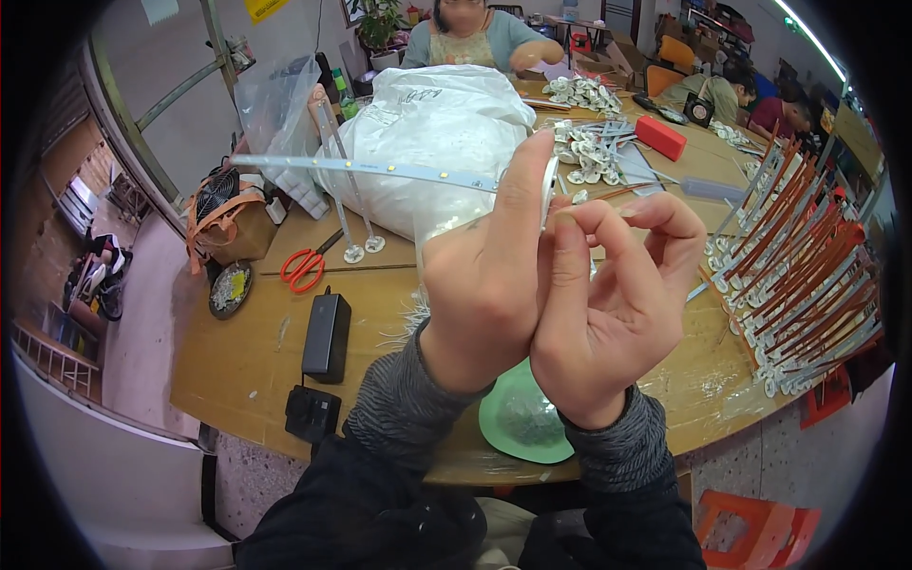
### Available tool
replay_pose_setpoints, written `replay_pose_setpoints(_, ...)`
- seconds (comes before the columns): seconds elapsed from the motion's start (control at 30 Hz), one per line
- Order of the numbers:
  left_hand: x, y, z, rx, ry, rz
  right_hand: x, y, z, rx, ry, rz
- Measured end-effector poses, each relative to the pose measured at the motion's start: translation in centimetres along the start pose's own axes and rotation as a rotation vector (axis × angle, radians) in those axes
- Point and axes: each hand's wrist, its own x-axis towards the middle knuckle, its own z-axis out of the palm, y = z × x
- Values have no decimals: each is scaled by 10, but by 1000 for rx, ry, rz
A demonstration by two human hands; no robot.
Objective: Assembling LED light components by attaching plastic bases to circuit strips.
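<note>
A thin pale LED strip (389,170) with small yellow dots reaches leftward from my raised hands. My left hand (484,275) is closed on its right end, thumb pointing up. Pressed against it, my right hand (613,304) pinches thumb and forefinger together by that end, its other fingers loosely curled. Whatever lies between those fingertips is too small and covered to make out. Below my wrists sits a light green dish (492,432) with a heap of small clear pieces. Beyond my left hand, two clear strips (344,190) with round feet lean on a large white plastic sack (432,109).
Red-handled scissors (302,271), a black box (326,337) and a small black camera (313,412) lie on the left. Many strips with orange-brown wires (807,275) are lined up at right. A red box (660,139) lies beyond. Across the table sits a person (465,43).
</note>
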Motion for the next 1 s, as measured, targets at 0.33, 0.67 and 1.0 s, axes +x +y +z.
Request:
replay_pose_setpoints(0.33,-2,2,0,40,43,-18,-2,-4,0,-11,37,-31)
replay_pose_setpoints(0.67,0,2,-6,-62,-28,40,-1,-10,-2,-36,59,-63)
replay_pose_setpoints(1.0,-3,13,-5,-70,-4,-84,-2,-13,-4,-57,55,-26)
